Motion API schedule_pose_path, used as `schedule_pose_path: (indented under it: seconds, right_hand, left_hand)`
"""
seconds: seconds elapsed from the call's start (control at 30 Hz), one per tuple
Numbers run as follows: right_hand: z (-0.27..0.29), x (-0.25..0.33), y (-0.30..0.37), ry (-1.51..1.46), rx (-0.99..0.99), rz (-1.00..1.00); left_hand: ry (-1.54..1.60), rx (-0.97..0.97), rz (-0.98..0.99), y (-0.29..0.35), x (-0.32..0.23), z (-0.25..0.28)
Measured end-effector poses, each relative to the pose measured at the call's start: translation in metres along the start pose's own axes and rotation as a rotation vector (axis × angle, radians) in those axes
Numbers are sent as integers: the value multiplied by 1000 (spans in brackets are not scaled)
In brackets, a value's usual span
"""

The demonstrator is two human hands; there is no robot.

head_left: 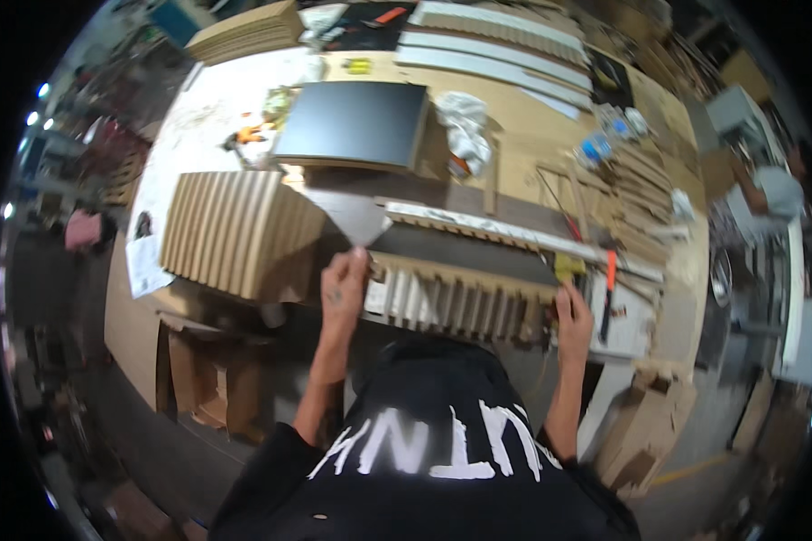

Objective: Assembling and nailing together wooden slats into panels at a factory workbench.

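Close in front of my body, a slatted wooden strip (465, 298) with rib-like teeth spans the gap between my two hands. My left hand (341, 287) is closed at its left end, thumb and fingers pinched together. At the opposite end, the fingers of my right hand (572, 316) are pinched on the strip. Just beyond lies a longer toothed strip with a white face (505, 233). To the left of my left hand stands a fluted wooden box (216, 225).
A dark-topped box (352, 122) sits farther back beside a crumpled white plastic bag (465, 126). Right of my right hand is an orange-handled tool (611, 270). Beyond are a water bottle (594, 150) and white boards (492, 65). Another person (771, 194) stands at the far right.
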State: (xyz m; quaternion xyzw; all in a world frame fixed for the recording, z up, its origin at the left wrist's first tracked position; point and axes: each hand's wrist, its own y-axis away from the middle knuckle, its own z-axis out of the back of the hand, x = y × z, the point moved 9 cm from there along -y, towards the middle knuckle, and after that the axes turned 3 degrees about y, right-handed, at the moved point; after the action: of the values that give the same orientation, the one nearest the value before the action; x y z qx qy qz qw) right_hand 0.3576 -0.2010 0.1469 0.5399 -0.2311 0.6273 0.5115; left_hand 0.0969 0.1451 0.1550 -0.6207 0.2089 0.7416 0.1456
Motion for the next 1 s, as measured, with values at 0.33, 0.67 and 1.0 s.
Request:
schedule_pose_path:
  seconds: [0.33,0.67,1.0]
  right_hand:
    - [-20,-25,-80,41,-64,301]
    - [-29,226,29,502,-8,817]
    - [-116,221,49,830,123,1078]
  left_hand:
    - [162,197,-50,-53,23,-61]
    - [867,301,541,-13,145,-81]
    - [-119,407,-886,23,-154,-61]
